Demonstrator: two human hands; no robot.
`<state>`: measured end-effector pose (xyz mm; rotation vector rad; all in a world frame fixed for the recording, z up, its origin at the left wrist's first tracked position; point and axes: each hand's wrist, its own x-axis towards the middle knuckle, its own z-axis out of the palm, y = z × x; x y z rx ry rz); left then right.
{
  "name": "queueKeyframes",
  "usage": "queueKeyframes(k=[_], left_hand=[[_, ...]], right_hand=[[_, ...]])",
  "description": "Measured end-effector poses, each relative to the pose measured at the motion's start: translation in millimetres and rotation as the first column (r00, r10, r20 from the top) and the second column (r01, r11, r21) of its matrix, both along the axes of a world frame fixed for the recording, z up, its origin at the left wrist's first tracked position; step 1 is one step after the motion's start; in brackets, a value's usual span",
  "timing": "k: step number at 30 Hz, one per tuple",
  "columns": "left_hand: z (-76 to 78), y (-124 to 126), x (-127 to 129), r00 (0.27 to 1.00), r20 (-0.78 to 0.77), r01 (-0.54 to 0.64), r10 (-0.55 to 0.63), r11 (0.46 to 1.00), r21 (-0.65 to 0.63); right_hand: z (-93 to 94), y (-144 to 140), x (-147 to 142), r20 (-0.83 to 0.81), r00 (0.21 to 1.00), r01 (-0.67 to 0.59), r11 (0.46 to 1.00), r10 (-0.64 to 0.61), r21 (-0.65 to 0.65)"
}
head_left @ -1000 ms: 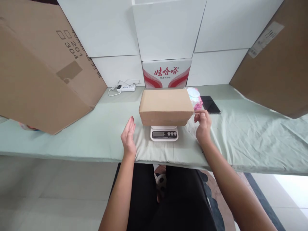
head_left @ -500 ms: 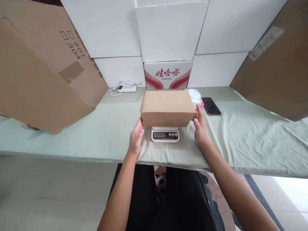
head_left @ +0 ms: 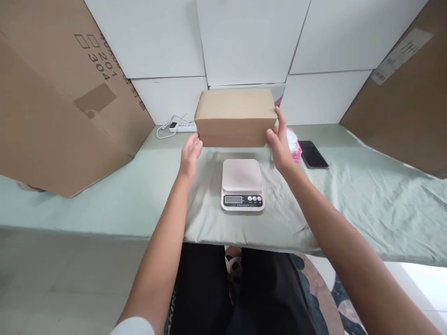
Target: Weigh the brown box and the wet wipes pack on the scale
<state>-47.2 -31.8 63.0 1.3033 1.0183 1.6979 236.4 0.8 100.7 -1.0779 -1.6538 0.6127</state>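
Note:
A closed brown cardboard box [head_left: 234, 132] is held up off the table, beyond a white kitchen scale [head_left: 242, 179]. My left hand [head_left: 190, 153] grips its lower left corner, most fingertips hidden beneath. On the other end, my right hand [head_left: 279, 137] is closed around the box, thumb at the front and a finger raised along the side. The scale stands with its platform bare, its grey display and buttons facing me. No digits can be made out on the display.
Behind my right hand stand a white round-topped container and a pink packet [head_left: 296, 151], beside a dark phone [head_left: 313, 154]. A white power strip [head_left: 185, 126] with a cable lies at the back. Large cardboard sheets [head_left: 52, 102] flank the green-clothed table [head_left: 104, 204]; white boxes [head_left: 247, 42] line the back.
Both hands have lifted the cardboard box from the scale and moved it away from me, toward the back. The scale's platform is now uncovered.

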Motion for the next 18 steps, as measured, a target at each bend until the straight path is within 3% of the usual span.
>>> queueKeyframes(k=[4, 8, 14, 18], left_hand=[[-34.0, 58, 2, 0.998, 0.054, -0.033, 0.04, 0.992, -0.121], [-60.8, 73, 0, 0.997, 0.06, -0.046, 0.057, 0.983, -0.18], [-67.9, 75, -1, 0.998, 0.046, -0.022, 0.031, 0.981, -0.193], [-67.8, 77, -2, 0.998, -0.007, -0.056, 0.056, 0.973, -0.225]], right_hand=[[-27.2, 49, -18, -0.107, 0.993, -0.058, 0.998, 0.057, -0.004], [-58.2, 68, -20, -0.206, 0.976, -0.096, 0.992, 0.077, -0.084], [-78.7, 79, -19, -0.237, 0.968, -0.105, 0.989, 0.079, -0.099], [-80.7, 85, -20, -0.165, 0.985, -0.068, 0.992, 0.049, -0.109]])
